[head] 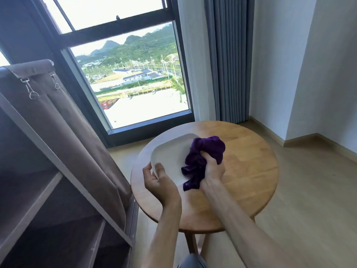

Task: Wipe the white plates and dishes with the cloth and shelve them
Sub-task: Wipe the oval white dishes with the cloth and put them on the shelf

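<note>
A white dish [172, 151] with rounded corners is held tilted above the round wooden table [249, 169]. My left hand [158, 182] grips its near left rim, thumb on top and fingers underneath. A bunched purple cloth [202, 157] lies against the dish's right side, and my right hand [211, 167] clutches it in a fist. The cloth and my right hand hide the dish's right edge.
A brown fabric-covered shelf unit [48, 190] with open compartments stands at the left, its cover flap rolled up on top. A tall window [131, 78] and grey curtain [228, 59] lie beyond the table. Pale wood floor [309, 200] spreads to the right.
</note>
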`<state>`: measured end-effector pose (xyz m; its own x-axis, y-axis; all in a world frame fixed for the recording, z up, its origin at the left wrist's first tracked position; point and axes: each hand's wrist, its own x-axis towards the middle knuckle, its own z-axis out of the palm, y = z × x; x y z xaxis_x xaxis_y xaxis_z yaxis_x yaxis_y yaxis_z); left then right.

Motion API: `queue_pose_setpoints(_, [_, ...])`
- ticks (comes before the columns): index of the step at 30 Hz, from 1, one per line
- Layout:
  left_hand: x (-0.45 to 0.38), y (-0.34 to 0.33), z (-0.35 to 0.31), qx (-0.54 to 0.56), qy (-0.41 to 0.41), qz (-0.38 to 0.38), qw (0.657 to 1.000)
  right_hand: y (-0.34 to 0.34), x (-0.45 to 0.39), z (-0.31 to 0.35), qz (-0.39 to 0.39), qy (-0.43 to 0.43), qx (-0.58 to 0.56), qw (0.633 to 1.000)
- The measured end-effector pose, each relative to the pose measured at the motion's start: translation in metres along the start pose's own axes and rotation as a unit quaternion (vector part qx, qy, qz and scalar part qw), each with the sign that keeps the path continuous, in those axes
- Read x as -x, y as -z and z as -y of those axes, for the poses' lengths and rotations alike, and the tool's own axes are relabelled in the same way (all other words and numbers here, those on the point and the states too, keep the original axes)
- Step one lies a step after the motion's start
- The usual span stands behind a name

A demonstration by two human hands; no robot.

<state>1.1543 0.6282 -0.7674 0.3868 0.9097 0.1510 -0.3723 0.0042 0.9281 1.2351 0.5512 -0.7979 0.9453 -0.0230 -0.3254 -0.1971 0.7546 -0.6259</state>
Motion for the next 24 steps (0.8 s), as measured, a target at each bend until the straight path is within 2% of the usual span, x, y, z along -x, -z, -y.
queue_pose_setpoints(2, [-0.005, 0.009, -0.003, -0.093, 0.013, 0.064, 0.994, -0.001, -0.009, 0.012, 0.007, -0.001, 0.037, 0.999])
queue_pose_setpoints(5, [-0.041, 0.024, -0.021, -0.207, 0.06, 0.182, 0.959, -0.005, -0.023, 0.039, 0.072, 0.027, 0.181, 0.98])
queue_pose_setpoints(7, [-0.066, 0.023, -0.036, -0.25, 0.107, 0.277, 0.921, -0.013, -0.023, 0.054, 0.16, 0.057, 0.3, 0.939])
queue_pose_setpoints(9, [-0.078, 0.017, -0.044, -0.297, 0.124, 0.361, 0.875, -0.023, -0.015, 0.061, 0.269, 0.06, 0.367, 0.889])
queue_pose_setpoints(10, [-0.08, 0.012, -0.047, -0.314, 0.124, 0.383, 0.86, -0.029, -0.012, 0.063, 0.312, 0.061, 0.379, 0.869])
queue_pose_setpoints(11, [-0.08, 0.009, -0.047, -0.313, 0.126, 0.387, 0.858, -0.034, -0.009, 0.062, 0.338, 0.064, 0.382, 0.858])
queue_pose_setpoints(13, [-0.077, 0.006, -0.044, -0.24, 0.116, 0.367, 0.891, -0.041, -0.003, 0.06, 0.349, 0.085, 0.368, 0.858])
queue_pose_setpoints(16, [-0.064, 0.006, -0.039, -0.099, 0.087, 0.321, 0.938, -0.038, 0.002, 0.053, 0.315, 0.099, 0.319, 0.888])
queue_pose_setpoints(18, [-0.057, 0.004, -0.035, -0.056, 0.08, 0.223, 0.97, -0.025, 0.003, 0.047, 0.294, 0.072, 0.305, 0.903])
queue_pose_setpoints(20, [-0.055, -0.001, -0.029, -0.014, 0.101, 0.078, 0.992, -0.005, 0.002, 0.039, 0.272, 0.034, 0.307, 0.911])
queue_pose_setpoints(22, [-0.048, -0.004, -0.023, 0.029, 0.112, -0.034, 0.993, 0.011, 0.008, 0.023, 0.209, 0.021, 0.266, 0.941])
queue_pose_setpoints(24, [-0.028, -0.007, -0.016, 0.067, 0.088, -0.08, 0.991, 0.019, 0.014, 0.007, 0.126, 0.041, 0.186, 0.974])
